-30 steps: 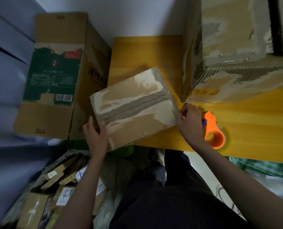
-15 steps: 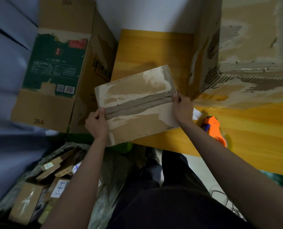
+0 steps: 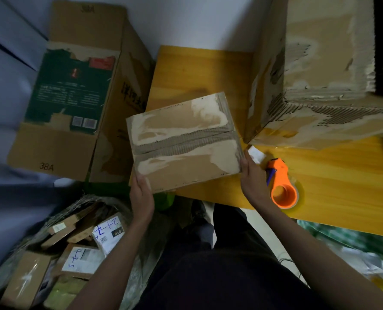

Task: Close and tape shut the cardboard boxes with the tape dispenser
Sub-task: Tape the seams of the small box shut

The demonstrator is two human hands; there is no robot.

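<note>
A small worn cardboard box (image 3: 184,142) lies with its flaps closed at the left front corner of the yellow wooden table (image 3: 333,186); a torn strip runs along its centre seam. My left hand (image 3: 141,195) grips its near left corner. My right hand (image 3: 252,180) holds its near right corner. The orange tape dispenser (image 3: 283,186) lies on the table just right of my right hand, untouched. A large battered cardboard box (image 3: 333,70) stands on the table at the back right.
A tall carton marked 38A (image 3: 74,90) with a green label stands on the floor left of the table. A pile of small parcels (image 3: 74,253) fills the floor at lower left. My dark-trousered legs are below. A white paper scrap (image 3: 256,153) lies beside the dispenser.
Both hands slid from the box's centre seam ends down to its near corners. The box has turned slightly and sits a little further onto the table. The dispenser has stayed put.
</note>
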